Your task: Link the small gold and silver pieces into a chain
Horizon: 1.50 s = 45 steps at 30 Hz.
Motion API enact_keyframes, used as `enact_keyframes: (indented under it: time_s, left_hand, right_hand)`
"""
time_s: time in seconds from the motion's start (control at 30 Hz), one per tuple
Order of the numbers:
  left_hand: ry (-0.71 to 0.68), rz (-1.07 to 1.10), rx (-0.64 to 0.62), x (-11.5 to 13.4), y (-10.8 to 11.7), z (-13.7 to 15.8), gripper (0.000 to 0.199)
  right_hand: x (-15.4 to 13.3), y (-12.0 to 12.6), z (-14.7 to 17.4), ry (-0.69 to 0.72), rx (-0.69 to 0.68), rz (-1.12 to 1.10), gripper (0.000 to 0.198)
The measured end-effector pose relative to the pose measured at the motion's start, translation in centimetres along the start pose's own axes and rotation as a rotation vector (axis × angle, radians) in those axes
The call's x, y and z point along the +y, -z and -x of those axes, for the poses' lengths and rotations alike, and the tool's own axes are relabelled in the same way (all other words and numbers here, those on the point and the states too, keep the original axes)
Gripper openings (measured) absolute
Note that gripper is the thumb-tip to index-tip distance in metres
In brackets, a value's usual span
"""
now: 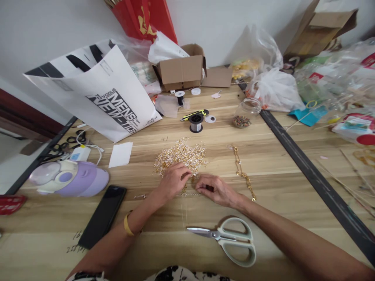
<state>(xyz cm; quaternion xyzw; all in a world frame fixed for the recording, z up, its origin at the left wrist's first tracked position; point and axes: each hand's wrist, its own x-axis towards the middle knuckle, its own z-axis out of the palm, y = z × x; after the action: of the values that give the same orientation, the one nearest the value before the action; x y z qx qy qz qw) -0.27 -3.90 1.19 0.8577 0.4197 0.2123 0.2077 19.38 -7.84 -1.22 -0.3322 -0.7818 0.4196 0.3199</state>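
Note:
My left hand (pixel 175 180) is at the near edge of a pile of small gold and clear beads (pixel 183 153), thumb and fingers pinched together. What the pinch holds is too small to make out. Just to its right, my right hand (pixel 217 189) has its fingers curled in a pinch, its contents hidden too. A thin silvery chain with a ring (pixel 184 194) lies beneath and between the hands, with fine clear thread trailing toward me. To the right of my right hand lies a gold chain (pixel 242 171). White-handled scissors (pixel 234 239) rest in front of me, blades pointing left.
Beyond the pile stand a spool of clear line (pixel 196 124), a yellow-black cutter (pixel 191 114) and a jar of beads (pixel 245 114). A phone (pixel 102 216), purple bottle (pixel 79 177) and white paper bag (pixel 108 93) are left. Plastic bags (pixel 275 88) crowd the right.

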Motion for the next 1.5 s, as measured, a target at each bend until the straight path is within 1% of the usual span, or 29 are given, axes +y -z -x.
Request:
enact_keyframes:
  time_s: [0.13, 0.2, 0.33, 0.43, 0.57, 0.67, 0.8, 0.97, 1.07, 1.2, 1.3, 1.4, 1.5]
  left_hand:
    - [-0.047, -0.141, -0.07, 0.5, -0.5, -0.2, 0.008]
    - [-0.059, -0.177, -0.082, 0.4, -0.5, -0.2, 0.008]
    - [-0.059, -0.172, -0.05, -0.3, -0.4, -0.1, 0.013]
    - [-0.043, -0.119, -0.004, -0.9, -0.5, -0.3, 0.014]
    - [-0.034, -0.062, 0.045, -0.9, -0.6, -0.8, 0.012]
    - [-0.027, -0.068, 0.048, -0.7, -0.9, -1.2, 0.012]
    - [-0.037, -0.145, 0.023, -0.6, -1.2, -1.4, 0.012]
    - [-0.046, -0.177, 0.01, -0.4, -1.3, -1.4, 0.016]
    - [-0.047, -0.127, 0.046, -0.6, -1.4, -1.3, 0.016]
    - [-0.047, 0.025, 0.142, -1.0, -1.4, -1.3, 0.012]
    - [-0.02, 0.124, 0.202, -1.1, -1.1, -1.1, 0.009]
    - [0.046, 0.193, 0.207, -1.0, -0.6, -1.0, 0.007]
    - [0.143, 0.28, 0.178, -0.9, -0.3, -0.9, 0.005]
  right_hand:
    - [0.2, -0.1, 0.1, -0.02, 0.012, -0.02, 0.008]
    - [0.3, -0.1, 0.1, -0.032, 0.013, -0.028, 0.008]
    - [0.2, 0.0, 0.0, -0.034, 0.007, -0.019, 0.01]
    - [0.0, 0.1, -0.1, -0.031, 0.005, -0.016, 0.011]
    - [-0.1, 0.2, -0.2, -0.027, 0.003, -0.011, 0.011]
    - [-0.2, 0.2, -0.2, -0.026, 0.002, -0.005, 0.012]
    - [-0.2, 0.2, -0.2, -0.039, -0.002, -0.004, 0.012]
    - [-0.1, 0.2, -0.2, -0.037, -0.003, 0.003, 0.011]
    - [-0.1, 0.2, -0.2, -0.035, -0.001, -0.002, 0.012]
    - [-0.1, 0.2, -0.1, -0.036, 0.003, -0.007, 0.011]
    - [0.0, 0.1, -0.1, -0.028, 0.011, -0.016, 0.011]
    - [0.0, 0.1, -0.1, -0.03, 0.009, -0.022, 0.011]
    - [0.0, 0.1, -0.1, -0.033, 0.005, -0.024, 0.01]
